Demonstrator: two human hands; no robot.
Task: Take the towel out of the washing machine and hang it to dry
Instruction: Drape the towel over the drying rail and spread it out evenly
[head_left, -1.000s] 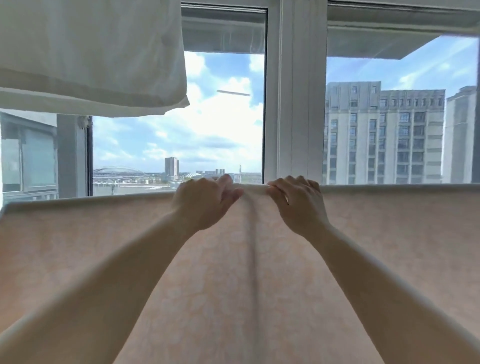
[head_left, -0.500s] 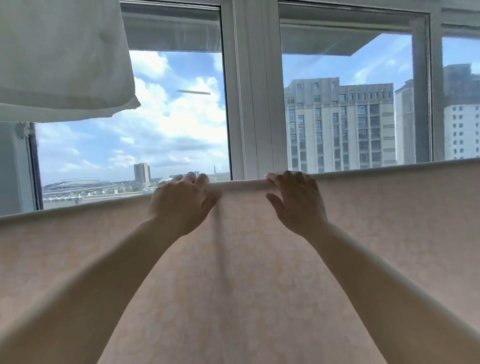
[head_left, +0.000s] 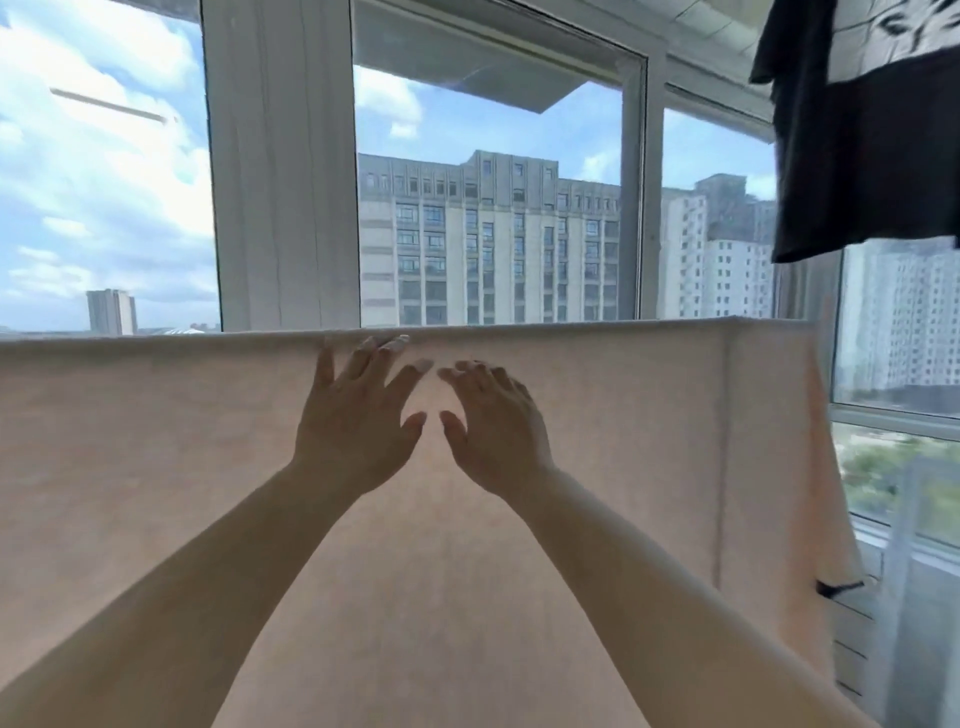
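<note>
— What is seen at the window?

— A pale peach towel (head_left: 571, 519) is shown draped over a line or rail that is hidden under its top fold, in front of the window frame (head_left: 283, 171). Its top edge is stretched level across the view, and its right end is seen hanging down beside the glass.

— And the hands?

— Both are raised against the towel, just below its top edge. The left hand (head_left: 358, 421) is held flat with the fingers spread and straight; its fingertips (head_left: 387, 345) are laid at the fold. The right hand (head_left: 496, 426) is placed just beside it, released, with fingers relaxed and slightly bent against the cloth. Nothing is gripped by either.

— What else is framed?

— A dark garment (head_left: 862, 135) is seen hanging above the towel's right end. Beyond the towel, through the panes, a grey apartment block (head_left: 488, 239) is pictured under a blue, cloud-scattered sky.
</note>
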